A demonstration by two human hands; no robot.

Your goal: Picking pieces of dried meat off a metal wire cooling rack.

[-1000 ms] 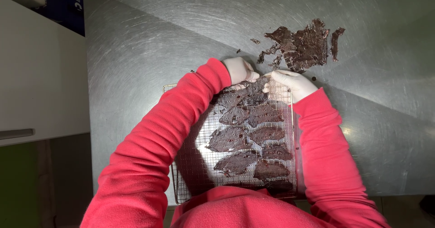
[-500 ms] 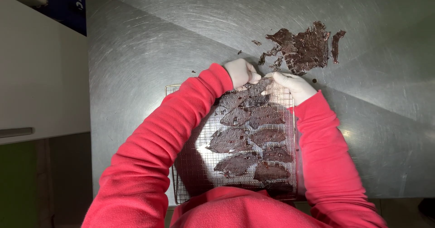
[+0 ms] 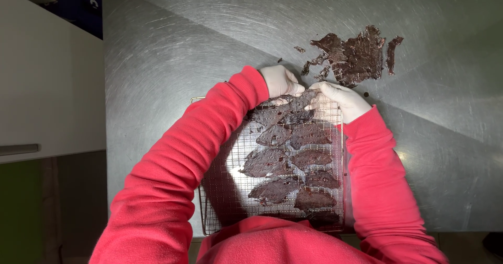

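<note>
A wire rack (image 3: 225,185) lies on the steel table in front of me, covered with several flat dark brown dried slices (image 3: 267,162). Both my hands wear white gloves and red sleeves. My left hand (image 3: 280,80) and my right hand (image 3: 340,99) meet at the rack's far edge, fingers pinched on the same dark slice (image 3: 298,102) there. A heap of the same dark slices (image 3: 353,57) lies on the table just beyond my right hand.
The brushed steel table (image 3: 173,75) spreads out to the left and far side. A white cabinet (image 3: 47,85) borders the table on the left. A few dark crumbs (image 3: 299,49) lie near the heap.
The hands have stayed at the rack's far edge, working on the same slice. The view has shifted only slightly.
</note>
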